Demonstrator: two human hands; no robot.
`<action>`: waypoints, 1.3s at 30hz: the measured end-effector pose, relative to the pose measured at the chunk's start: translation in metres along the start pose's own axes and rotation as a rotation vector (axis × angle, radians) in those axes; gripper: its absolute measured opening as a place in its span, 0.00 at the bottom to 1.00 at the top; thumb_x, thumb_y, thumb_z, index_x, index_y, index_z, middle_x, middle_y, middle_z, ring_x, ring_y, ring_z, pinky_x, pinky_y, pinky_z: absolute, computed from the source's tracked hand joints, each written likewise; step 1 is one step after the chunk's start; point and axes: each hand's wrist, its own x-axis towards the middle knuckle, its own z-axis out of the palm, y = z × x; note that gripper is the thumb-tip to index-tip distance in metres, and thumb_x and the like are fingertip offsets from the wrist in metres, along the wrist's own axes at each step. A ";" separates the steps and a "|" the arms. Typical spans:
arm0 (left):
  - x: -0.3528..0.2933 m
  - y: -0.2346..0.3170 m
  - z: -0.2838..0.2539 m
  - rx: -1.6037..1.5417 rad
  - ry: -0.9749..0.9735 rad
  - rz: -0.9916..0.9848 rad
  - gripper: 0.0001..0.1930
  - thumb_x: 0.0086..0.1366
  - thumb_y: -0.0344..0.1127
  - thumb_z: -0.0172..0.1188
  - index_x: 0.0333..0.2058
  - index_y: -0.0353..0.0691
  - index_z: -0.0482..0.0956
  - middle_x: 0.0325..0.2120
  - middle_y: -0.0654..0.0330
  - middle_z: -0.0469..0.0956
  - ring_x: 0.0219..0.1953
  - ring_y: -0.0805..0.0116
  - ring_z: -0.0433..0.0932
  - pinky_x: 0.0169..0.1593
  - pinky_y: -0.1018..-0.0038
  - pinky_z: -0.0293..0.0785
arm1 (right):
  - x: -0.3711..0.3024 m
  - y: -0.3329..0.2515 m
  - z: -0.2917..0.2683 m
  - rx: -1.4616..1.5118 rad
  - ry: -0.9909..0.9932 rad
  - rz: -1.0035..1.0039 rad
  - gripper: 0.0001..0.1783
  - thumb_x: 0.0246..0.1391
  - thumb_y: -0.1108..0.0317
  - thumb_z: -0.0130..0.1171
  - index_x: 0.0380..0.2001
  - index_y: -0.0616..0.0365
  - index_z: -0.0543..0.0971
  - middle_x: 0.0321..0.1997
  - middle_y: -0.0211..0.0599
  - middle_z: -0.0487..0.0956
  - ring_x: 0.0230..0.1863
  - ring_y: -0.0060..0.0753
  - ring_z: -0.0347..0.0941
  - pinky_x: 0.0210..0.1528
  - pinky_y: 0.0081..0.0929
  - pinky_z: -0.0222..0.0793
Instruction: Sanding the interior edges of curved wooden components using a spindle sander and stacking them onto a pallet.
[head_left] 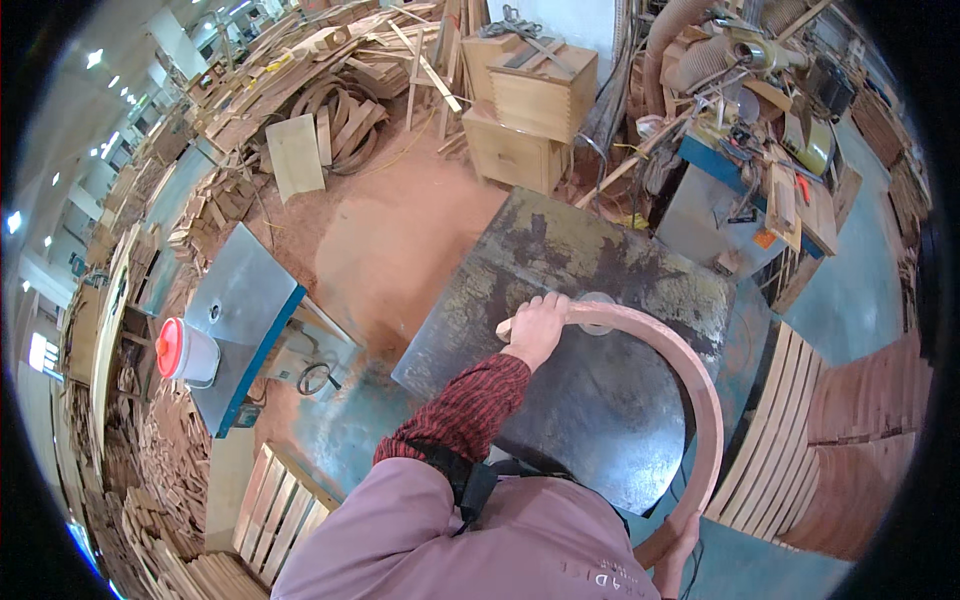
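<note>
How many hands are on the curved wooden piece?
2: the left hand near the far-left end of the curved wooden piece, and the right hand holding its near section, lower right, partly hidden.

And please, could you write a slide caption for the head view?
Left hand and right hand hold a curved wooden piece at a stained metal table.
</note>
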 end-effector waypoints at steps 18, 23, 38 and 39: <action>-0.044 -0.061 -0.022 0.015 -0.030 -0.187 0.08 0.68 0.37 0.59 0.40 0.43 0.73 0.35 0.55 0.79 0.40 0.51 0.83 0.42 0.56 0.81 | 0.049 -0.006 0.030 -0.113 -0.185 -0.148 0.24 0.75 0.52 0.48 0.54 0.64 0.78 0.41 0.33 0.79 0.40 0.28 0.75 0.45 0.29 0.71; -0.056 -0.076 -0.037 0.039 -0.094 -0.275 0.07 0.69 0.37 0.58 0.41 0.42 0.73 0.37 0.53 0.80 0.42 0.50 0.84 0.42 0.55 0.82 | 0.053 -0.024 0.056 -0.403 -0.186 -0.320 0.26 0.75 0.53 0.47 0.48 0.70 0.79 0.40 0.37 0.80 0.40 0.28 0.74 0.45 0.31 0.71; -0.092 -0.118 -0.068 -0.018 -0.109 -0.419 0.08 0.70 0.36 0.57 0.44 0.40 0.74 0.40 0.49 0.81 0.45 0.46 0.83 0.47 0.50 0.80 | 0.069 -0.054 0.119 -0.778 -0.204 -0.462 0.29 0.72 0.53 0.48 0.47 0.76 0.79 0.40 0.53 0.82 0.42 0.44 0.77 0.48 0.41 0.70; -0.094 -0.120 -0.069 0.004 -0.119 -0.428 0.08 0.70 0.37 0.56 0.43 0.41 0.73 0.40 0.50 0.81 0.45 0.46 0.83 0.47 0.50 0.80 | 0.070 -0.054 0.123 -0.791 -0.216 -0.496 0.29 0.72 0.53 0.48 0.48 0.76 0.79 0.42 0.54 0.82 0.43 0.45 0.77 0.49 0.42 0.70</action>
